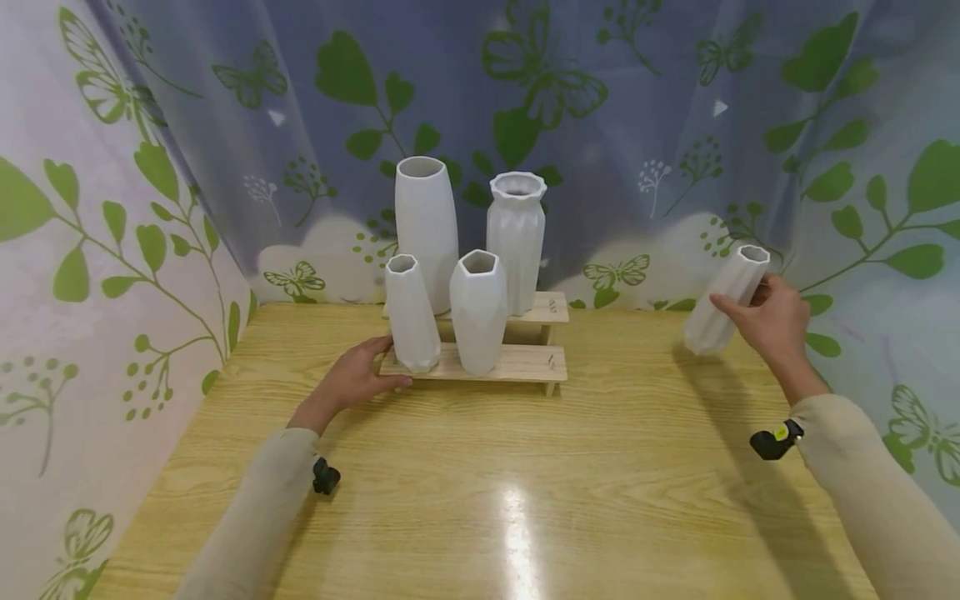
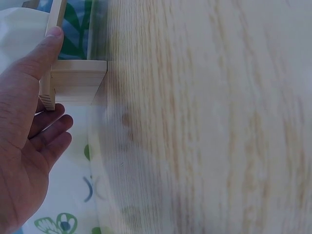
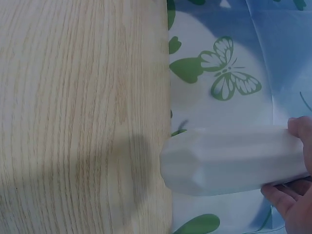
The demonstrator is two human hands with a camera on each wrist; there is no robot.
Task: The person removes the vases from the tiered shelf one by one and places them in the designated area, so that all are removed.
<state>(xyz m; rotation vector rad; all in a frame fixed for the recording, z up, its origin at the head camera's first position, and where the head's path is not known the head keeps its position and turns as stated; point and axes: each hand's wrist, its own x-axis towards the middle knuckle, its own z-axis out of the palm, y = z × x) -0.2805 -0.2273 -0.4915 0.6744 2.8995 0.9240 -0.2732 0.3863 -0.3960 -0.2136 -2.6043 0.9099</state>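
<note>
At the right of the head view my right hand (image 1: 776, 323) grips a slim white fluted vase (image 1: 716, 312) by its upper part, thumb in front and fingers behind. The vase tilts, and its base shows near the table's back edge. On the left, my left hand (image 1: 352, 381) holds the left end of a two-step wooden stand (image 1: 517, 364), thumb along the front edge and fingers curled round the end, as the left wrist view shows. A narrow vase (image 1: 411, 321) and a faceted vase (image 1: 478, 317) stand on its lower step.
On the upper step stand a tall smooth vase (image 1: 426, 225) and a ribbed vase with a scalloped rim (image 1: 517, 237). The wooden table (image 1: 450, 500) reaches back to a patterned curtain (image 1: 600, 167). Leaf-print walls flank it at left and right.
</note>
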